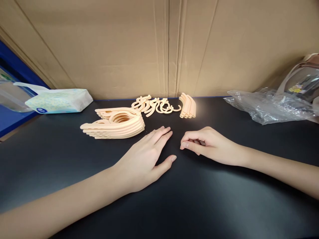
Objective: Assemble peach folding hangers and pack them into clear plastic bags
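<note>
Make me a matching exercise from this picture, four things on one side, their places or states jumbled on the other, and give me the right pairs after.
Things:
1. Left hand
2. Tissue pack
3. Peach hooks
4. Right hand

Places or states:
A. Between the stacked peach pieces and the curved tubes
B. Fingers curled toward the thumb
C. Fingers stretched out, thumb held apart
D. Toward the left end of the black table, near the back

Right pairs: 1-C, 2-D, 3-A, 4-B
</note>
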Tool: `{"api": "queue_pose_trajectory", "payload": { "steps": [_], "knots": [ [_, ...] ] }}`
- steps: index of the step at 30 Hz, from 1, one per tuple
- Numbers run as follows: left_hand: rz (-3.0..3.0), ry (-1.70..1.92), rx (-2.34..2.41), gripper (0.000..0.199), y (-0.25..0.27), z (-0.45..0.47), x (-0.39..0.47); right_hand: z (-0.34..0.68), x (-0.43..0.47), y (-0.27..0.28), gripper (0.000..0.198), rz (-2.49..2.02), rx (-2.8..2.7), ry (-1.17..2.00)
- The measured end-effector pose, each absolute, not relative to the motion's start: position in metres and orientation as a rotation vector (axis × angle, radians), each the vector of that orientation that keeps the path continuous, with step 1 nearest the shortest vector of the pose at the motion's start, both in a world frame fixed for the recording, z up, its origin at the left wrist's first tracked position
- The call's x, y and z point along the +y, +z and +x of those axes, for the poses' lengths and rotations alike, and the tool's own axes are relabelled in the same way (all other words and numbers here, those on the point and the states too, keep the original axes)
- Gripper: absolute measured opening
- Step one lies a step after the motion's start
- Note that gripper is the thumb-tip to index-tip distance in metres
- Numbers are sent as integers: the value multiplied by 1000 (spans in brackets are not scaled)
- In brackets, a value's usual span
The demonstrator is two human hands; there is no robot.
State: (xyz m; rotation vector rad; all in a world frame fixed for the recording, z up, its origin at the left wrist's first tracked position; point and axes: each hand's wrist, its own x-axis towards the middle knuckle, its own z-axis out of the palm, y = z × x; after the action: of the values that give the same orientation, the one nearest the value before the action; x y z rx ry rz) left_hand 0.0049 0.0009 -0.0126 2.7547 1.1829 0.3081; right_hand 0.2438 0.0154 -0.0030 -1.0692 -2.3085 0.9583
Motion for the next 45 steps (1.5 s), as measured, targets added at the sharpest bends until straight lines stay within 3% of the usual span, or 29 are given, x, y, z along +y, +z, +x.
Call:
{"api": "queue_pose_trajectory", "payload": {
  "steps": [8,16,28,32,35,40,45],
  "knots": [
    [2772,218,1124,64,-9,4,6,248,18,7,32,-1148,-2146,1122],
    [2768,281,1081,59,-9,-1,8,277,80,22,23,-1659,-1917,699],
    [2780,236,1073,60,-8,-1,9,273,146,14,80,-1985,-1809,529],
    [2794,251,1068,60,-10,-1,8,269,147,14,88,-2017,-1813,510],
    [2802,244,1066,60,-10,-2,7,268,148,15,81,-2017,-1815,527],
    [2787,215,1082,60,-8,0,7,266,146,18,42,-1969,-1787,593],
    [2773,236,1080,59,-8,0,9,265,145,21,23,-1940,-1777,596]
  ]
}}
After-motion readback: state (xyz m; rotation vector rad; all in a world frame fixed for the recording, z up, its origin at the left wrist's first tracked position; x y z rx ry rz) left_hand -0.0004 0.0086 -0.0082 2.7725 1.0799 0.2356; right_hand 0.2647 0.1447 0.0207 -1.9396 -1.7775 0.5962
